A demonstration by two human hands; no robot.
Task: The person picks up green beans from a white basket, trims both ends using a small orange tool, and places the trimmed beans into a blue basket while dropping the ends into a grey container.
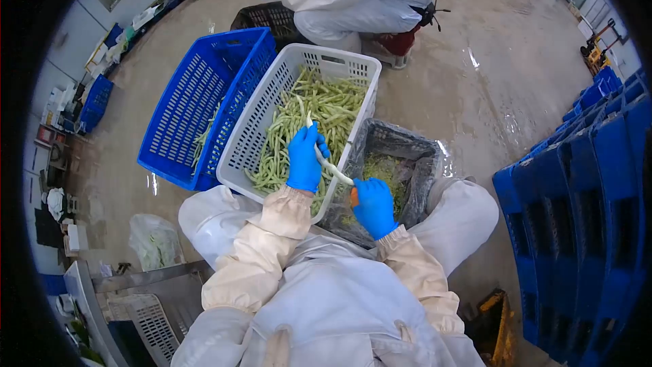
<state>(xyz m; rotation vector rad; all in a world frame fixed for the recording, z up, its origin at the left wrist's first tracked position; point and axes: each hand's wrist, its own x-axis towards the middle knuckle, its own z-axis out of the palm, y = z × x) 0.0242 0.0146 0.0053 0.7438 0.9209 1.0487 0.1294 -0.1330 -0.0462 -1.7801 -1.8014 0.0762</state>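
Note:
My left hand (305, 156), in a blue glove, is closed around a long, curved, pale green pepper (335, 171) above the white basket. Its lower end reaches my right hand (375, 208), also blue-gloved. The right fingers are curled around a small orange tool (354, 197); only a bit of orange shows, so its kind is hidden. Under my left hand, the white plastic basket (255, 129) holds a heap of similar pale green pods (326, 103). Below my right hand stands a crate lined with dark plastic (424, 156), with green trimmings (384, 168) inside.
A blue crate (178, 119) with some pods stands left of the white basket. A co-worker in white (367, 0) sits ahead by a dark crate (261, 19). Stacked blue pallets (577, 211) rise at right. A clear bag (155, 239) lies on the left floor.

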